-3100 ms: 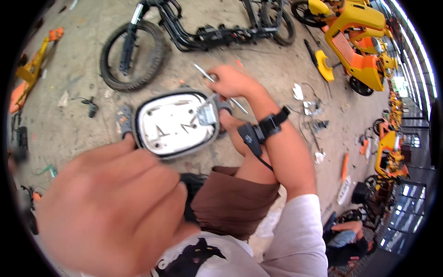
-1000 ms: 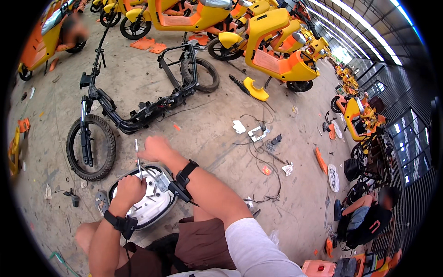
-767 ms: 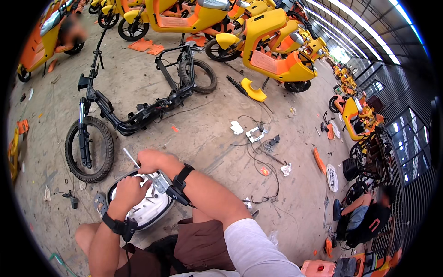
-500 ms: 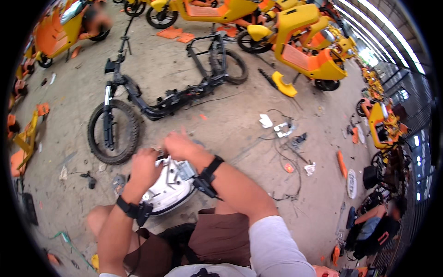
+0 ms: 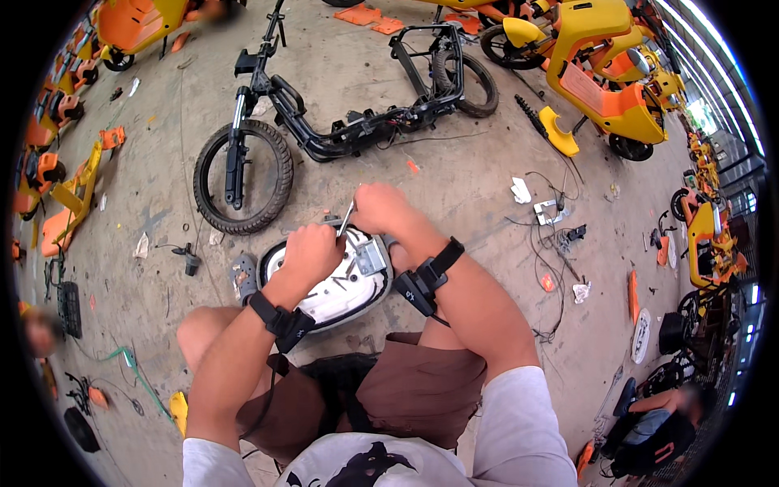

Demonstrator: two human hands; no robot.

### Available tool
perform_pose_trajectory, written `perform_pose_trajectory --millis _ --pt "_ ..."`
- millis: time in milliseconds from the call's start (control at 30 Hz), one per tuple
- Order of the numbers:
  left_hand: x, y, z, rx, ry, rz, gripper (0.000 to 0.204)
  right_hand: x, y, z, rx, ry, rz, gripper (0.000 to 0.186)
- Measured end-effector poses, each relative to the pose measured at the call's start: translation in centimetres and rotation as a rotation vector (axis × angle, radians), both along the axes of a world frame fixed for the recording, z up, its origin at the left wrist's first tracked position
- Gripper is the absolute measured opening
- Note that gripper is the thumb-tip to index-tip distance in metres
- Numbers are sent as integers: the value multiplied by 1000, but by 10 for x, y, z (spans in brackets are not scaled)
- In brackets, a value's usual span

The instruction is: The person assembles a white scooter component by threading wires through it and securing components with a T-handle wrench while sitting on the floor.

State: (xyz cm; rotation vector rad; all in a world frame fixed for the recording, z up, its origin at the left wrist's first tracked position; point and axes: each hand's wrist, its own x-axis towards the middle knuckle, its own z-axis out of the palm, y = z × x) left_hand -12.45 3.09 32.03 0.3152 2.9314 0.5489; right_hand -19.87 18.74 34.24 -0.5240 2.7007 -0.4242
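Observation:
Between my knees lies a white, rounded panel with a black rim, like the underside of a scooter seat. A grey metal plate sits on its right part, and dark slots mark the white face. My left hand is closed over the panel's far-left part, knuckles up. A slim silver metal rod slants up from its thumb side to my right hand, whose fingers are closed at the far end. The fingertips of both hands are largely hidden, and the rod's exact kind does not show.
Ahead stands a stripped black scooter frame with two wheels. Yellow scooters line the far side. Loose cables, a yellow fender and orange parts lie on the concrete floor. Another person sits at the lower right.
The whole view has shifted, so the frame and panel appear farther right. The silver rod between my hands now shows plainly, and my hands remain close together at the panel's far edge.

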Motion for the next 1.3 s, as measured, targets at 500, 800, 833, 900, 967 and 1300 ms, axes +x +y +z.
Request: perform_pose_trajectory --millis 500,800,833,900,967,1300 --pt "1 2 3 106 396 -57 24 -10 7 -15 -185 -198 276 44" --pt "0 5 14 161 -98 -6 23 1 4 -20 -51 351 92 48" --pt "1 6 16 239 -86 2 25 1 4 -22 -106 392 44 48" --pt "5 7 17 323 -61 6 29 0 0 -22 -219 386 -56 53" --pt "4 5 13 339 -29 -7 33 -6 2 -19 -185 174 -62 51" --pt "-2 4 -4 -9 159 -67 42 -15 11 -17 -175 -17 -98 34"
